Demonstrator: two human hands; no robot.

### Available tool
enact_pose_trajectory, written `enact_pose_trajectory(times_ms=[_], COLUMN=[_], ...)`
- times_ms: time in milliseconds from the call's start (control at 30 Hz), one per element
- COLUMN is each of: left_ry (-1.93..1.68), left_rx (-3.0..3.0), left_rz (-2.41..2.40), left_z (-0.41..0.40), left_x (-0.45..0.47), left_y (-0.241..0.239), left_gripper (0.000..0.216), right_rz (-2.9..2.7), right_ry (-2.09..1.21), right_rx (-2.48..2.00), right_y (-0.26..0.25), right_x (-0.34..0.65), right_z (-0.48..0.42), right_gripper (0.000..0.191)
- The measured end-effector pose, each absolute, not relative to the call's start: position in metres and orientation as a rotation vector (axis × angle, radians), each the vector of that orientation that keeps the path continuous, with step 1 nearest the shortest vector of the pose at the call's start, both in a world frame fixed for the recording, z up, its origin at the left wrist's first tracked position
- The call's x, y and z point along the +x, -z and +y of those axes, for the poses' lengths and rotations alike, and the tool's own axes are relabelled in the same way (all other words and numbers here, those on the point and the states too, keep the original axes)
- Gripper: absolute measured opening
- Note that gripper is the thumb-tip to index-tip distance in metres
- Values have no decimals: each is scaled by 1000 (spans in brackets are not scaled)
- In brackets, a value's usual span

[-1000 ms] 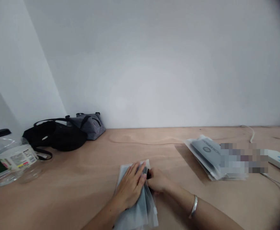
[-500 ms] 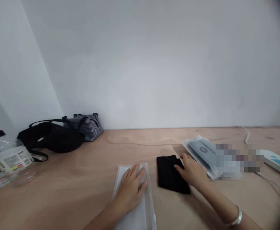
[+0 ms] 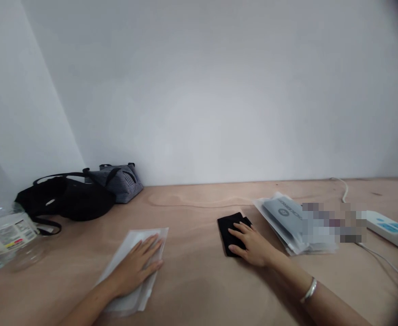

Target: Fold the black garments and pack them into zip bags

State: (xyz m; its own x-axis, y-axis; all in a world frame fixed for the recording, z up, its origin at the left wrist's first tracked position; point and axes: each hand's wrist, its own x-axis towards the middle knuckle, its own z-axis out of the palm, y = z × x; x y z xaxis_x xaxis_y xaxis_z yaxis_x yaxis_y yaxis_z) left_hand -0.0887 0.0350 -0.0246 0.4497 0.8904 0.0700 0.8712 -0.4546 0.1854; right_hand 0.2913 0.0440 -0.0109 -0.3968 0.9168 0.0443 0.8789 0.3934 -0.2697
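My left hand lies flat, fingers stretched out, on a translucent white plastic zip bag on the table. The bag is tilted to the right at its far end, and my hand and forearm cover much of it. Over to the right, my right hand rests with spread fingers on a folded black cloth. That hand hides the cloth's near right part. A silver bangle circles the right wrist.
Printed grey packets in clear bags lie right of the cloth, beside a blurred patch. A white power strip and cable are further right. At left stand a plastic bottle, black bag and striped bag by the wall.
My left hand has slid the zip bag leftward and turned it. The black cloth has shifted slightly away and turned, and my right hand now lies flatter over it.
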Motion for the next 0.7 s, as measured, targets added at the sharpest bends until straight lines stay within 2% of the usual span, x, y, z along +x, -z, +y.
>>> enact_pose_trajectory(times_ms=[200,367,500,600,700], left_ry=[-246,-275,-216,-232,-267], left_rx=[2494,2526,2540,2555,2531], left_rz=[1661,1532,1448,1446,1486], left_z=[31,16,5,2,2], left_x=[-90,-21,16,21,19], left_y=[9,2,13,22,26], left_gripper=[56,59,60,64,68], right_rz=[-2143,-1920,-1881,-1858,-1935], right_ry=[-140,-106,-67,-10,-116], right_rx=[-1687,-1989,-2016,-1860,-1430], right_y=[20,20,6,-11,-25], right_x=[294,295,287,266,242], right_z=[44,46,50,46,39], right_gripper=[39,54,56,54,42])
